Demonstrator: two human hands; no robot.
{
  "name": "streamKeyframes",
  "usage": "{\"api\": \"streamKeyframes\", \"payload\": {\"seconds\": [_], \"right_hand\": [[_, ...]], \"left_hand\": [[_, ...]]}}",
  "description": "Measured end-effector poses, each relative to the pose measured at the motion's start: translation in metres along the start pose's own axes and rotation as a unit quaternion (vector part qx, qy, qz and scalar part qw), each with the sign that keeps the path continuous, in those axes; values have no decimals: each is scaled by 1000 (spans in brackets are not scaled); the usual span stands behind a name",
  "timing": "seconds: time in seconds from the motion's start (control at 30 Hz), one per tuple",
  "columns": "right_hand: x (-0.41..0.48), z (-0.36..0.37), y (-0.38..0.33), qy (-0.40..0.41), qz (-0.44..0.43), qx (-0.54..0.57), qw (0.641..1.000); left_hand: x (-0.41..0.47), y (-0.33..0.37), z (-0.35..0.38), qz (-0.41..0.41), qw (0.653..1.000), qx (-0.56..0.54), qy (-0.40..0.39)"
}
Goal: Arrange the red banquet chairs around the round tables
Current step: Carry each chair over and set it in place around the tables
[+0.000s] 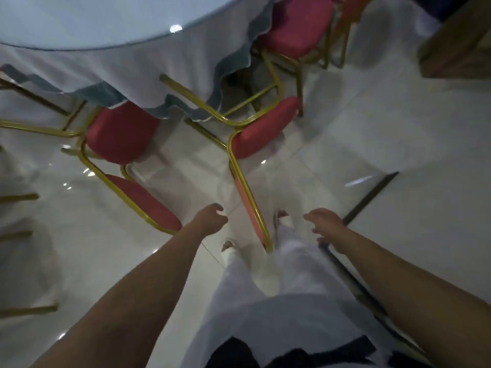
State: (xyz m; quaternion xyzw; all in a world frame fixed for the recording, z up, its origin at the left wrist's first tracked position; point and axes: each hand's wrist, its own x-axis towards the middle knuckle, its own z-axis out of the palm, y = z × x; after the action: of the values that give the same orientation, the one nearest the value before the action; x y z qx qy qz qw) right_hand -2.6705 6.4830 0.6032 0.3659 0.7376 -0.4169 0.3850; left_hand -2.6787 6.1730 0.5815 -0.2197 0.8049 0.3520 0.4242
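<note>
A round table (pixel 79 19) with a white cloth and blue-grey scalloped trim fills the upper left. Directly in front of me stands a red banquet chair (pixel 261 128) on a gold frame, its seat near the table's edge and its backrest top just before my legs. A second red chair (pixel 122 131) stands to its left, seat partly under the cloth. A third red chair (pixel 297 25) is at the far right of the table. My left hand (pixel 211 217) and my right hand (pixel 325 225) hover on either side of the middle chair's backrest, fingers loosely curled, holding nothing.
The floor is glossy white tile (pixel 398 128) with a dark strip (pixel 372 197) running diagonally at my right. Gold chair legs (pixel 18 196) poke in from the left edge. A wooden piece of furniture (pixel 457 49) stands at the upper right.
</note>
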Motion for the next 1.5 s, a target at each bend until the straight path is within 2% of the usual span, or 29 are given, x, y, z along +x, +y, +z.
{"api": "streamKeyframes", "payload": {"seconds": [0.1, 0.2, 0.3, 0.4, 0.5, 0.6, 0.67, 0.77, 0.8, 0.93, 1.07, 1.17, 1.27, 1.37, 1.5], "right_hand": [[-10, 10, 61, -1, 33, 33, 999], [-11, 20, 113, 3, 54, 41, 998], [-5, 31, 150, -7, 70, 46, 996], [16, 48, 184, -32, 85, 71, 993], [46, 60, 221, -35, 96, 92, 990], [77, 70, 257, -33, 136, 122, 983], [98, 73, 280, -30, 164, 144, 975], [132, 78, 309, -27, 173, 137, 975], [142, 79, 317, -25, 171, 131, 976], [173, 81, 338, -13, 152, 136, 979], [179, 81, 342, -7, 129, 127, 983], [161, 76, 332, -9, 133, 149, 980], [128, 67, 316, -18, 122, 142, 982], [84, 52, 292, -21, 84, 104, 991], [24, 24, 262, -13, 19, 69, 997]], "left_hand": [[3, 3, 39, 31, 994, 91, -45], [10, 0, 83, 57, 973, 213, -74], [19, -3, 121, 66, 935, 342, -72], [40, -9, 161, 111, 891, 438, -42], [75, -15, 207, 167, 845, 508, -20], [116, -17, 248, 174, 819, 545, -44], [148, -20, 273, 183, 770, 609, -57], [190, -28, 297, 225, 644, 730, -47], [201, -31, 303, 225, 613, 756, -44], [224, -39, 324, 197, 556, 807, -7], [220, -37, 327, 218, 471, 854, 19], [200, -16, 317, 223, 463, 858, 5], [161, 13, 313, 225, 519, 825, -19], [101, 46, 306, 247, 538, 805, -24], [13, 81, 285, 271, 586, 763, -46]]}}
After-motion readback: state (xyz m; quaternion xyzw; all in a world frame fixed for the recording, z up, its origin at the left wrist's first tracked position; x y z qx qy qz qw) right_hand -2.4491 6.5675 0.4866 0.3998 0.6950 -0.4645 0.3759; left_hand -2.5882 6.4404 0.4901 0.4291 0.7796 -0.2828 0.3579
